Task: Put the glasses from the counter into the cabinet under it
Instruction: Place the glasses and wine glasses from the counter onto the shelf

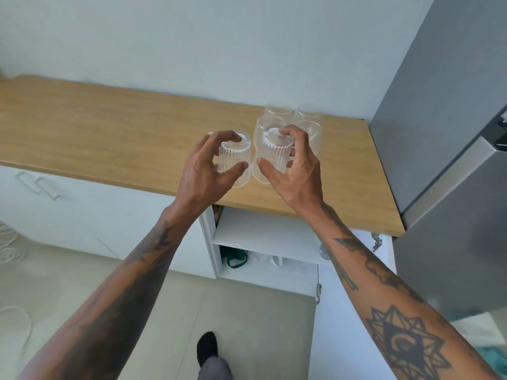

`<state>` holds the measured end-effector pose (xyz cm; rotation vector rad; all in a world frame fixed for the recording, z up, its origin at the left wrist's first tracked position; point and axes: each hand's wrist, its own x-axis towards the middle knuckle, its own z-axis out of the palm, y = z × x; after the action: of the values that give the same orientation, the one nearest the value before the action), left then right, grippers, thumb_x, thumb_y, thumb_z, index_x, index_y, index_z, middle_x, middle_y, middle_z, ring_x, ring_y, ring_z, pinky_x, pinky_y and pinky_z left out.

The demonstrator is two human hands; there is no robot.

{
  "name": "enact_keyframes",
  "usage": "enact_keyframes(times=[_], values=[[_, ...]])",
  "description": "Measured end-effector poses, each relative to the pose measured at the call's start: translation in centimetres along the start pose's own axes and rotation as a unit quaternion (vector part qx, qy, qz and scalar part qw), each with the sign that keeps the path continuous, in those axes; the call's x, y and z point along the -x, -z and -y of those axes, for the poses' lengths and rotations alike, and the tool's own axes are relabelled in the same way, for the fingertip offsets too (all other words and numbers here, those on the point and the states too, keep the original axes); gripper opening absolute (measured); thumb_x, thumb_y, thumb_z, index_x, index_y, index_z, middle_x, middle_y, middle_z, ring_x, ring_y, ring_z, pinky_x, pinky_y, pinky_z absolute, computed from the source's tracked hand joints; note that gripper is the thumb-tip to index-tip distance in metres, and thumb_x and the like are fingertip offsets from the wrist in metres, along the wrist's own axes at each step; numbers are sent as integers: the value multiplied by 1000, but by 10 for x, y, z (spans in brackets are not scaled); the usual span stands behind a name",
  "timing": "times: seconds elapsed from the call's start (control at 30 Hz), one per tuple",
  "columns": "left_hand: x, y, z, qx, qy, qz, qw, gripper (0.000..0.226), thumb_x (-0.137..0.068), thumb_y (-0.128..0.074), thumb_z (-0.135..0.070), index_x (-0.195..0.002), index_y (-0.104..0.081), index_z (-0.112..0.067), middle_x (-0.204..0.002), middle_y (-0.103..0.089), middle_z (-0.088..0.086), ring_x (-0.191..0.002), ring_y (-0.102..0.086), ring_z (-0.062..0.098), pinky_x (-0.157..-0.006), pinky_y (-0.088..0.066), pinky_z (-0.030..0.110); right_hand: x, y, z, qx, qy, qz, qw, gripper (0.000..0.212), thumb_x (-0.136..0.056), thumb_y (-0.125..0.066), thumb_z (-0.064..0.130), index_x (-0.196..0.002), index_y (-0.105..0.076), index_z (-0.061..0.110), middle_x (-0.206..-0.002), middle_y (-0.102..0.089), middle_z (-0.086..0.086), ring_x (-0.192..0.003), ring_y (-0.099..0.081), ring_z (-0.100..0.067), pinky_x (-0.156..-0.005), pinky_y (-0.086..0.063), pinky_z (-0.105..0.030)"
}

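The grey fridge [439,133] fills the far right, and the wooden counter [109,127] runs left from it, with the cabinet [263,237] under its right end standing open on white shelves. You are at the pick-up step: each of your hands is closing round an upturned ribbed glass near the counter's front edge. Your left hand [203,171] cups the left ribbed glass [236,160], fingers over its base and thumb at its side. Your right hand [290,165] wraps the right ribbed glass [275,152] the same way. Whether either glass has left the wood, I cannot tell. Next, I judge, you lift both straight up, clear of each other and of the smooth glasses [304,119] clustered just behind, then bend down to a shelf. The ribbed pair look clear, thick-based and slippery, so grip firmly.
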<state>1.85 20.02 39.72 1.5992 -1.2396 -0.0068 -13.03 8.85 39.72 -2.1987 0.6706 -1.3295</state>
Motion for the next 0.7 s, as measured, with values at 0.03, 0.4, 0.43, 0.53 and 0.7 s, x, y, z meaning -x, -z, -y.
enact_keyframes(times=[0.03,0.4,0.43,0.53,0.7], values=[[10,-4,3,2,10,6,1000,46,-80,-80,-32,-120,-58,-34,-118,-52,-39,-108,-57,18,-80,-59,50,10,-1,-5,4,-7,5,1000,59,-76,-79,26,-124,-49,12,-116,-53,13,-101,-60,-14,-82,-55,-34],[129,-64,119,15,122,30,992,44,-81,-81,-25,-121,-61,-26,-119,-59,-17,-110,-59,14,-82,-61,42,140,-44,-97,8,-122,88,989,57,-78,-78,25,-124,-46,14,-117,-47,29,-103,-54,0,-81,-52,-23],[137,-74,136,14,124,34,992,44,-82,-81,-25,-121,-61,-25,-121,-59,-15,-111,-60,15,-82,-62,41,152,-52,-112,11,-128,95,987,58,-78,-78,26,-124,-45,14,-119,-48,26,-104,-52,3,-80,-50,-19],[152,-104,184,9,128,48,991,44,-82,-81,-27,-121,-60,-21,-124,-61,-7,-112,-60,15,-83,-62,39,178,-77,-153,21,-153,109,982,58,-79,-78,26,-125,-45,13,-122,-51,17,-106,-54,-1,-82,-50,-19],[150,-166,280,-14,109,67,992,45,-83,-79,-29,-122,-59,-19,-126,-59,-4,-113,-55,14,-81,-62,40,196,-142,-241,42,-169,119,977,59,-76,-80,26,-123,-45,15,-116,-48,26,-104,-56,-9,-82,-54,-34]])
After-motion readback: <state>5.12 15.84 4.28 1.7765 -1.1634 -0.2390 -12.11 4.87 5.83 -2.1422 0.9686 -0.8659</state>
